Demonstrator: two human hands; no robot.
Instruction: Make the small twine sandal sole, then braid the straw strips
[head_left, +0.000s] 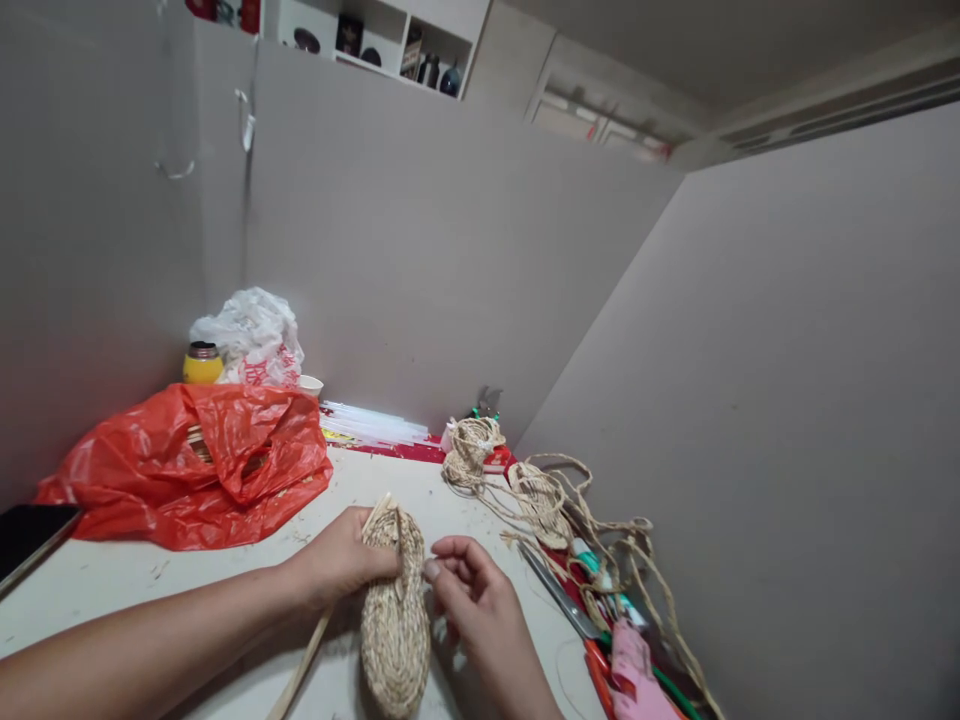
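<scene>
Tabletop (469, 525): hands (346, 560) at woven piece (396, 645); red lettering (274, 368) on white bag (251, 320) illegible.

There is room for a hand to slide over the worktop (450, 515) just past the woven piece (397, 640), between the big red bag (150, 480) and the messy rope (540, 500). The bag blocks the left. The left arm (187, 630) lies across the near side. On the right, rope loops and scissors (559, 590) get in the way. White sticks (375, 425) and a tall grey wall (450, 250) block the back.
</scene>
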